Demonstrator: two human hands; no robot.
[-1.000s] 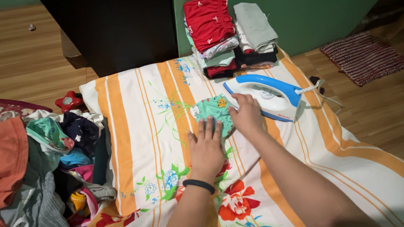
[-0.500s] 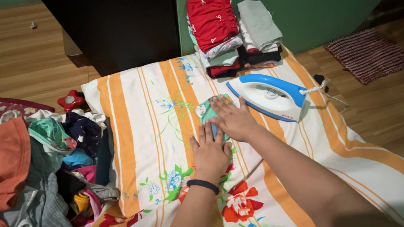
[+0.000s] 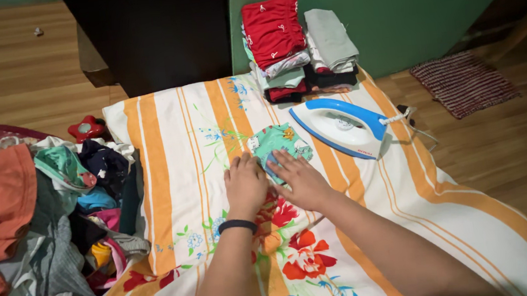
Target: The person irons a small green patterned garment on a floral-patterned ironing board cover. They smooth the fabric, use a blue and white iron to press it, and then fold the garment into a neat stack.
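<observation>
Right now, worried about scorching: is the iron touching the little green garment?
Apart. The head view shows a strip of striped sheet between the iron and the green garment.

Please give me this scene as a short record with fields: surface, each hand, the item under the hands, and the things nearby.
surface: striped floral sheet on a wooden floor
left hand: flat on the sheet, at the garment's edge
right hand: flat on the garment
item: small green folded garment
iron: lying beside the garment
behind: folded clothes stack
person's left side: unfolded laundry pile
</observation>
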